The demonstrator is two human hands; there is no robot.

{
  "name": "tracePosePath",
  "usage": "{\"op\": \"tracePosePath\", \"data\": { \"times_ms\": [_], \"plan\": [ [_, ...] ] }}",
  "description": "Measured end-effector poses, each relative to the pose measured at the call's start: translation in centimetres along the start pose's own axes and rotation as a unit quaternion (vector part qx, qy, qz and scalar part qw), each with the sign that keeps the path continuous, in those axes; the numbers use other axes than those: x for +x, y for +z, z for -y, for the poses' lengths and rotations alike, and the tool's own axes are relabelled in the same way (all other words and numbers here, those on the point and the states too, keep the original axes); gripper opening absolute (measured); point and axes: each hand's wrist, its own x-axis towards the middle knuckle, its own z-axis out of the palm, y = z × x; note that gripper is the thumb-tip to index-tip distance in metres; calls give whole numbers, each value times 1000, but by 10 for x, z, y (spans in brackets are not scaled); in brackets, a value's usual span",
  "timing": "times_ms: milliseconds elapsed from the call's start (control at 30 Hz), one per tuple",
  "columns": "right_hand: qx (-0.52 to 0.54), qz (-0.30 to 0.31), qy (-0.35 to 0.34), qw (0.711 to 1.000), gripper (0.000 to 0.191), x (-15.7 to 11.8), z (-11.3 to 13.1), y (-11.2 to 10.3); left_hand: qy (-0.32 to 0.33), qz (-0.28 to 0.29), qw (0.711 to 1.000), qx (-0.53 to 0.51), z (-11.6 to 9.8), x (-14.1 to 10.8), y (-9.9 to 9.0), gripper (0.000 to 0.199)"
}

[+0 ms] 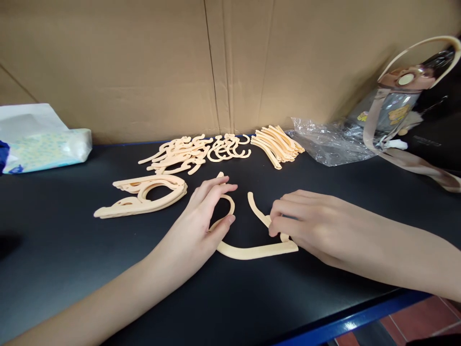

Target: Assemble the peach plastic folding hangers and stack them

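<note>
On black table (252, 298): observed left hand (203, 214), digits spread around cream curved piece (231, 206); noted right hand (306, 218) pinching slim cream strip (257, 210).

Smooth, matt, plastic-look pcs. (257, 252) mid worktop (90, 245), w/ same dull finish on hanger stack (139, 210) twd. the L edge and on small parts (175, 156) along the back edge. Worktop: smooth, satin sheen; front-edge trim (349, 323) glossy, paint-like. Back R corner: shiny, crinkled clear-plastic bag (324, 144), see-through plastic-look bottle (399, 108), flat cloth-look strap (370, 120). Back L corner: glossy film pack (50, 151), matt papery sheet (32, 119). Behind: matt cardboard (126, 72).
</note>
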Motion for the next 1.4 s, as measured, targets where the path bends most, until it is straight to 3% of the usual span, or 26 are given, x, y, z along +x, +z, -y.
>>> {"op": "tracePosePath", "data": {
  "times_ms": [133,233,600,733,867,1200,1267,1400],
  "plan": [
    [-24,-42,25,999,7,5,0,3,-2,-2,1000,-4,2,1,1,38],
    [-4,-39,33,999,23,8,1,4,-4,-6,1000,-1,3,3,1,38],
    [31,-37,-30,998,33,5,6,2,-26,-1,999,-38,3,2,-2,36],
    [-27,-66,-11,997,32,8,1,6,6,24,1000,-18,2,1,-6,48],
    [-102,-112,45,987,29,13,-8,11,44,31,999,-6,0,2,-6,47],
    [13,-102,34,994,23,15,1,10,132,49,987,72,-5,0,-3,37],
    [-17,-124,53,991,17,14,1,10,143,47,984,95,-6,-1,-3,36],
    [-130,-164,166,964,15,12,-5,10,144,46,983,106,-7,-2,-3,36]
  ]
}}
